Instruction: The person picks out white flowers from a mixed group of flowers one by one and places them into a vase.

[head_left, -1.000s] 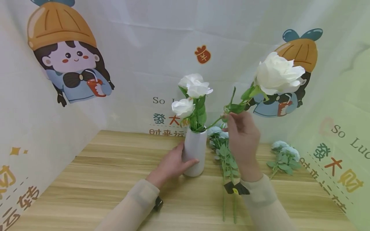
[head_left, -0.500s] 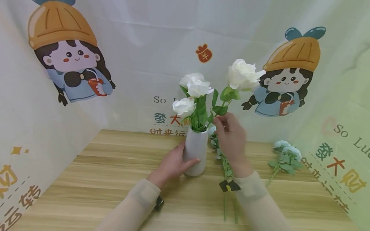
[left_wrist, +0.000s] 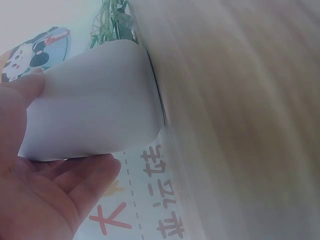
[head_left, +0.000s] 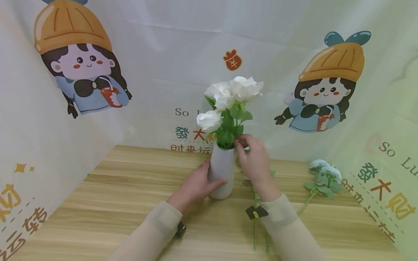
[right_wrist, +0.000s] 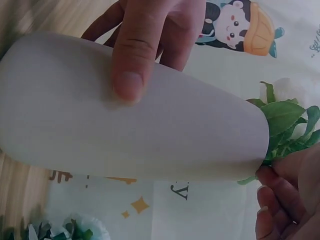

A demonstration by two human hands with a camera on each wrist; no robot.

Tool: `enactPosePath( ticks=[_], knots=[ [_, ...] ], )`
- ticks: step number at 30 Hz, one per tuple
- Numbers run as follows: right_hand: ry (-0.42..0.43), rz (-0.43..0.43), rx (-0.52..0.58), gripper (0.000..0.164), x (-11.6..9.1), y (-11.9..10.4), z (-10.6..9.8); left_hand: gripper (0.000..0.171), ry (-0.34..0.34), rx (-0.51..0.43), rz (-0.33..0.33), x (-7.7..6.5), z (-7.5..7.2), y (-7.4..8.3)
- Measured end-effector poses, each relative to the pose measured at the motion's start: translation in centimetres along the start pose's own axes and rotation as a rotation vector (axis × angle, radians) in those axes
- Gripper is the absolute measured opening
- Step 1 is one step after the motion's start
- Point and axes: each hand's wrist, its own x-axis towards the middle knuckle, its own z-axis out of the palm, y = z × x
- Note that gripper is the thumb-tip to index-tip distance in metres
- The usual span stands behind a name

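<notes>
A white vase (head_left: 222,170) stands upright on the wooden table, holding several white roses (head_left: 219,95) with green leaves. My left hand (head_left: 195,184) grips the vase's body from the left, thumb across its front; the left wrist view shows the fingers round the vase (left_wrist: 95,100). At the right side of the vase's mouth, my right hand (head_left: 256,159) pinches the stem of the rightmost white rose (head_left: 245,88). In the right wrist view the fingertips of the right hand (right_wrist: 287,192) meet at the vase rim, beside the leaves (right_wrist: 285,120). The stem's lower end is hidden inside the vase.
Pale blue flowers (head_left: 324,172) lie at the right of the table (head_left: 130,203). More green stems (head_left: 254,232) with a black tie (head_left: 256,212) lie partly under my right forearm. A small black object (head_left: 180,229) shows beside my left sleeve. Printed cloth hangs behind.
My right hand has moved left and down to the vase mouth, bringing the white rose from a slant to nearly upright beside the others. The left hand keeps its hold on the vase.
</notes>
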Motion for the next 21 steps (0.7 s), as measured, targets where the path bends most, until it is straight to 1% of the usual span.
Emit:
enactPosePath(
  ticks=[5,8,11,14,15,17,21],
  knots=[
    [-0.037,0.028,0.0,0.005,0.06,-0.07,-0.16,0.089,-0.005,0.004,-0.008,0.07,-0.08,0.14],
    [-0.069,0.054,-0.012,0.007,0.06,-0.24,-0.23,0.088,-0.006,0.002,-0.007,0.0,-0.14,0.16],
    [-0.083,0.116,0.023,0.017,0.05,-0.42,-0.3,0.088,-0.002,0.001,-0.004,-0.04,-0.17,0.14],
    [-0.071,0.177,0.067,0.029,0.04,-0.57,-0.44,0.088,0.0,0.004,-0.002,-0.02,-0.15,0.12],
    [-0.063,0.186,0.079,0.033,0.03,-0.58,-0.46,0.088,0.0,0.005,-0.001,-0.01,-0.13,0.12],
    [-0.048,0.174,0.08,0.033,0.06,-0.67,-0.57,0.087,0.0,0.009,0.002,0.0,-0.1,0.11],
    [-0.026,0.097,0.039,0.02,0.1,-0.65,-0.52,0.086,-0.001,0.004,0.004,0.01,-0.05,0.11]
  ],
)
